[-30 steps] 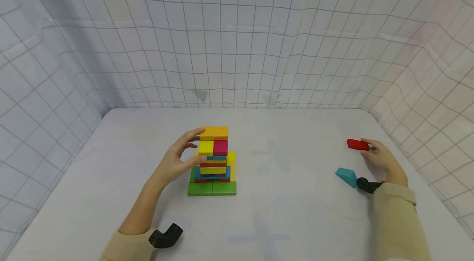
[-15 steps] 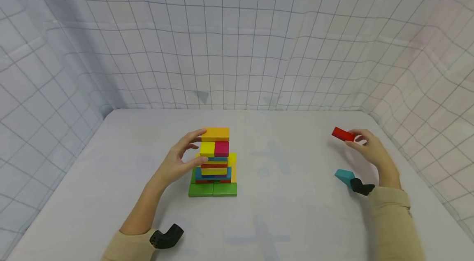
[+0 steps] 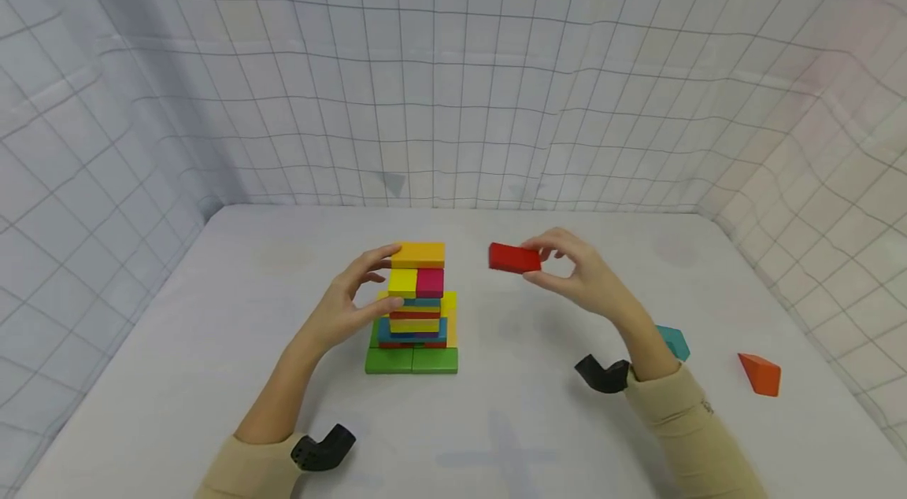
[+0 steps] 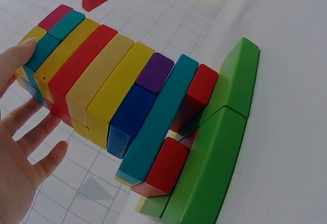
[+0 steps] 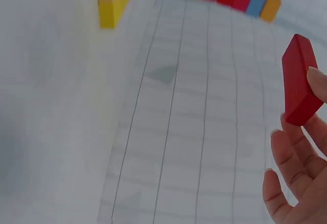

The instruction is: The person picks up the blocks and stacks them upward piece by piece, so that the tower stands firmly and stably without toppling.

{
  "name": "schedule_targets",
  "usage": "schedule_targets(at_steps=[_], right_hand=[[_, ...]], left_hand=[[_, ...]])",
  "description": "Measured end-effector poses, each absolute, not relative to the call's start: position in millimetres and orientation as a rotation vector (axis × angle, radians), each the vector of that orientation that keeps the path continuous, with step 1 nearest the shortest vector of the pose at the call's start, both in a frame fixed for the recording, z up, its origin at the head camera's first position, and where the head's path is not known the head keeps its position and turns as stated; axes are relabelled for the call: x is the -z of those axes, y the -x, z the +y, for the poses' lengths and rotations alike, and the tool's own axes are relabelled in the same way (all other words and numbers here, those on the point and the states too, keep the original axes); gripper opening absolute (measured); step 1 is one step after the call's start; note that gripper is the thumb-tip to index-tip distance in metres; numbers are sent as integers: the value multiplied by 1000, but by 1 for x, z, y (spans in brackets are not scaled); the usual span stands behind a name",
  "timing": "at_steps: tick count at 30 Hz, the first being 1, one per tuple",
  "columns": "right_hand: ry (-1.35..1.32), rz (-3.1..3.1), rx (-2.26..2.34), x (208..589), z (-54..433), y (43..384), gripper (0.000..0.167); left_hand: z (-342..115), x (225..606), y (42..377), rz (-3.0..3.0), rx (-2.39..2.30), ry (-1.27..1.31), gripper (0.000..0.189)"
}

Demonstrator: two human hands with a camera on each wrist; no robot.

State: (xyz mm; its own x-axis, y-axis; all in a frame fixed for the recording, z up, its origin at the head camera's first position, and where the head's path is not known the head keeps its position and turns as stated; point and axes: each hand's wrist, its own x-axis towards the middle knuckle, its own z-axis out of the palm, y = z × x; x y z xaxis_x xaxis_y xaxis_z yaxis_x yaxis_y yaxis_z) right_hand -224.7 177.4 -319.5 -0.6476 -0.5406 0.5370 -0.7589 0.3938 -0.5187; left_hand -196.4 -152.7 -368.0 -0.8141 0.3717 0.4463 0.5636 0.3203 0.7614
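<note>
A tower of colored wooden blocks (image 3: 416,312) rises from a base with green blocks (image 3: 435,360) in front. An orange-yellow block (image 3: 418,254) lies on top, above a yellow and a magenta one. My left hand (image 3: 343,305) holds the tower's upper left side, its thumb (image 4: 23,53) against the upper blocks and its fingers around the back. To the right of the tower, my right hand (image 3: 583,276) pinches one end of a red rectangular block (image 3: 513,258) in the air. The right wrist view shows the thumb on this red block (image 5: 298,78), with other fingers beneath.
On the white table, a teal angular block (image 3: 675,341) lies at the right, partly behind my right forearm. Further right rests an orange wedge block (image 3: 762,375). Grid-lined white cloth hangs at the back and both sides.
My right hand has lifted the red block from the table's right side and carried it left, near the tower. The orange wedge has come into view. My left hand stays at the tower.
</note>
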Motion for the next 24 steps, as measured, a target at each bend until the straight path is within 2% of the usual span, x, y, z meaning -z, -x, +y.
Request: schedule_targets(at_steps=[5,10,13,24], right_hand=[[-1264,-2383,-1181,327,136,220,33],[-1294,-2390,-1197,326,109,213,32],[-1280,-2381,-1168,326,100,212,33],[-1200,-2300,-1206,329,85,211,34]], left_hand=[[-155,382,205,-2343,1507,885,70],[-150,364,194,-2361,1496,873,65],[-147,353,187,-2379,1488,865,63],[-147,352,186,-2379,1487,861,64]])
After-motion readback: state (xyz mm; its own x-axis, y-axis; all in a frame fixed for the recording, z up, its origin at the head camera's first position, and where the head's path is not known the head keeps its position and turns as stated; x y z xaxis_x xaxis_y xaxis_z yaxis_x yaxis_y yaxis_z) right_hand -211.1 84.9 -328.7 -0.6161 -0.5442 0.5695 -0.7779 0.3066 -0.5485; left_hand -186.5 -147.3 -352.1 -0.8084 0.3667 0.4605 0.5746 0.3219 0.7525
